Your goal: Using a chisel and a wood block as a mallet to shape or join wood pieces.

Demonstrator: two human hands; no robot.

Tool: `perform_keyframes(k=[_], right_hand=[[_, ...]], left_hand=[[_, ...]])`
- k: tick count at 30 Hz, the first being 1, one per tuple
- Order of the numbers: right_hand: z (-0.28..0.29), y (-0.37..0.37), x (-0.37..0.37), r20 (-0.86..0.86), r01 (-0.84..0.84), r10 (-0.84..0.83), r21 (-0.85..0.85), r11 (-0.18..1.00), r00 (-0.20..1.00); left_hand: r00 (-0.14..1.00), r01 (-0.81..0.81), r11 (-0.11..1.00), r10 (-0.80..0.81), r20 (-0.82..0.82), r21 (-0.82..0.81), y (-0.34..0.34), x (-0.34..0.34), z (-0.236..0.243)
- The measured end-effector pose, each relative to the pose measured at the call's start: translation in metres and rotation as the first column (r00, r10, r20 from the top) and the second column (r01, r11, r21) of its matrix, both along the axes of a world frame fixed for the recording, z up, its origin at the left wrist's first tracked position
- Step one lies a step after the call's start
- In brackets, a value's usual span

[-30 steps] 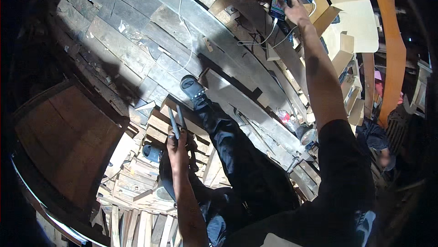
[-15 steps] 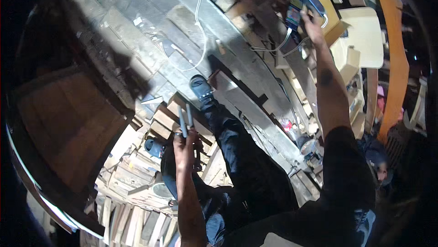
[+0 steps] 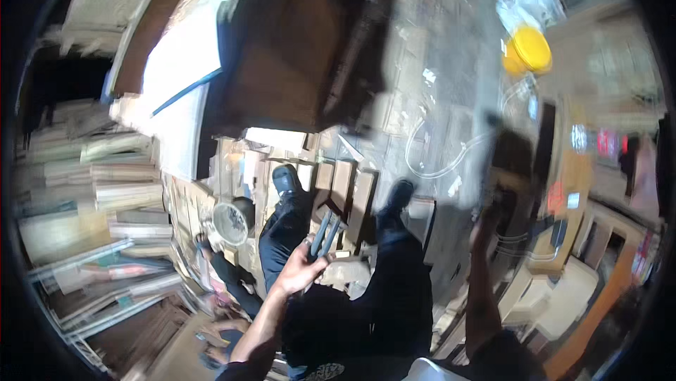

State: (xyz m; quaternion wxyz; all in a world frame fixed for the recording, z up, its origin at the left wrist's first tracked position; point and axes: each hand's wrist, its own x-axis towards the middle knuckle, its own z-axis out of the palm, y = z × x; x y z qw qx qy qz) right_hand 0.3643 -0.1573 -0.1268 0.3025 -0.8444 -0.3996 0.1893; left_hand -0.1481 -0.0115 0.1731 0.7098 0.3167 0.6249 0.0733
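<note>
My left hand (image 3: 299, 273) is closed around a grey two-handled tool (image 3: 325, 232) that looks like pliers and points up over my dark-trousered legs. My black shoes (image 3: 285, 180) stand on short wooden planks (image 3: 345, 191). My right forearm rises at the right to my right hand (image 3: 496, 205), which is smeared by motion blur. A dark blurred shape (image 3: 510, 155) lies just above it, and I cannot tell whether the hand grips it.
Stacked boards (image 3: 105, 191) fill the left side. A large dark wooden panel (image 3: 296, 50) leans at the top. A yellow bucket (image 3: 529, 48) stands at the upper right, a clear hose (image 3: 436, 159) loops on the floor, and a white round container (image 3: 229, 223) sits beside my left leg. Another person's dark sleeve (image 3: 229, 275) is at the lower left.
The view has swung sharply, so the floor and planks now appear rotated and blurred. My left hand still holds the grey tool. My right arm has come down from the blue tool's place.
</note>
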Motion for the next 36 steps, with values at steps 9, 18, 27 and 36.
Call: perform_keyframes(k=[9,18,27,36], right_hand=[[0.149,0.166,-0.231,-0.795,-0.61,0.455,0.139,0.78,0.401],[0.305,0.197,-0.513,-0.828,-0.961,0.561,0.166,0.221,-0.014],[0.422,0.265,-0.746,-0.881,-0.951,0.462,0.22,0.216,-0.098],[0.472,0.274,-0.893,-0.818,-0.96,0.538,0.274,0.053,-0.204]], left_hand=[[0.883,-0.468,0.877,0.469,0.013,0.113,-0.052,-0.06,0.042],[0.647,-0.76,0.641,0.732,0.215,0.104,-0.055,-0.152,0.062],[0.463,-0.886,0.402,0.757,0.461,0.229,-0.032,-0.331,0.12],[0.51,-0.852,0.513,0.773,0.377,0.1,-0.052,-0.453,0.161]])
